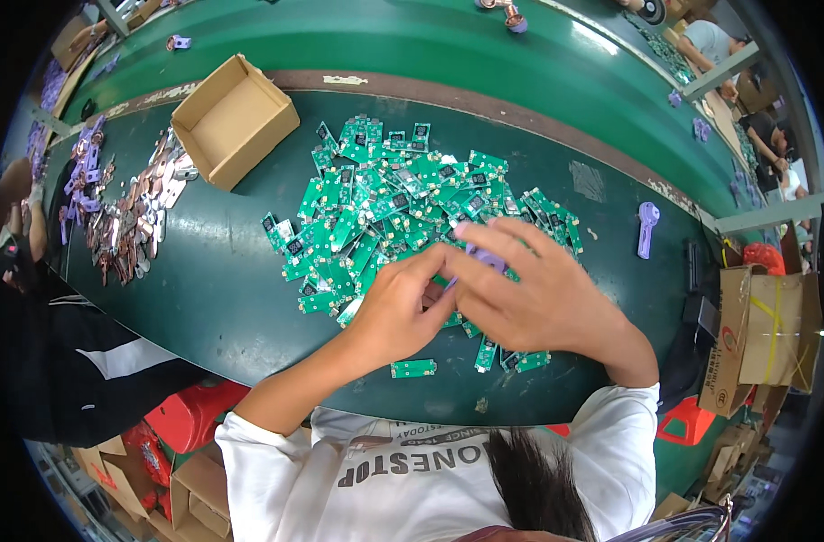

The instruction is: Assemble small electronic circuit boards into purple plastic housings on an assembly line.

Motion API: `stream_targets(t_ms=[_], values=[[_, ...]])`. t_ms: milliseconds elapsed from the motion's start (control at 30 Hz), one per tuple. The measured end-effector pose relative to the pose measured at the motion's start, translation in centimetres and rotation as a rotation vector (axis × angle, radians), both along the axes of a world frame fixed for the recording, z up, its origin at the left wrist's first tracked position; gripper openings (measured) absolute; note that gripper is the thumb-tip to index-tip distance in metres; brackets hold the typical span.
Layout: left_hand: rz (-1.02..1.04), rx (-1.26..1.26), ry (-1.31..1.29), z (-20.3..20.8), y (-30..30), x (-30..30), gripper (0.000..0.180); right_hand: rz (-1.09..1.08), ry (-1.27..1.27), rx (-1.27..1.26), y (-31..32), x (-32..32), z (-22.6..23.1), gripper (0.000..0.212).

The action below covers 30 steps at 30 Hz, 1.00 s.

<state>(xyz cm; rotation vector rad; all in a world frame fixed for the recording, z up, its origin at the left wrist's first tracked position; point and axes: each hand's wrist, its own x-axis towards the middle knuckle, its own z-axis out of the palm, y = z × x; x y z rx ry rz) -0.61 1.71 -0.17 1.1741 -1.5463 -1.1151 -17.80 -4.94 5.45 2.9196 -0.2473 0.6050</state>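
My left hand (395,303) and my right hand (543,294) meet over the near side of a pile of green circuit boards (367,194). Between them is a purple plastic part (486,259), mostly covered by fingers. The left thumb and forefinger pinch its near end. Bent over its far end are the fingers of the right hand, slightly blurred. A single circuit board (414,369) lies apart, nearer to me than the left hand. To the right, another purple plastic part (646,229) lies alone on the dark green table (240,312).
An open cardboard box (236,117) stands at the back left. Beside it lie a heap of metallic and copper-coloured pieces (132,221) and several purple parts (85,176). A green conveyor belt (376,50) runs behind the table. Cartons (773,330) stand at the right; another person (32,235) is at far left.
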Motion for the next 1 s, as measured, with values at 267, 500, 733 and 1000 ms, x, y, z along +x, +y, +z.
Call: stream_targets(t_ms=[267, 500, 733, 1000], values=[[-0.029, 0.242, 0.6, 0.9, 0.0, 0.6, 0.019, 0.015, -0.474, 0.323, -2.1, 0.0, -0.5, 0.021], [0.031, 0.212, 0.505, -0.5, -0.3, 0.4, 0.018, -0.057, -0.28, 0.203, -1.3, 0.0, -1.1, 0.015], [0.096, 0.225, 0.517, 0.0, -0.7, 0.2, 0.016, -0.145, -0.276, 0.007, -0.9, 0.7, -1.0, 0.012], [0.056, 0.222, 0.582, -1.5, 0.1, 0.1, 0.026, -0.035, -0.377, 0.122, -0.7, 0.2, -2.4, 0.017]])
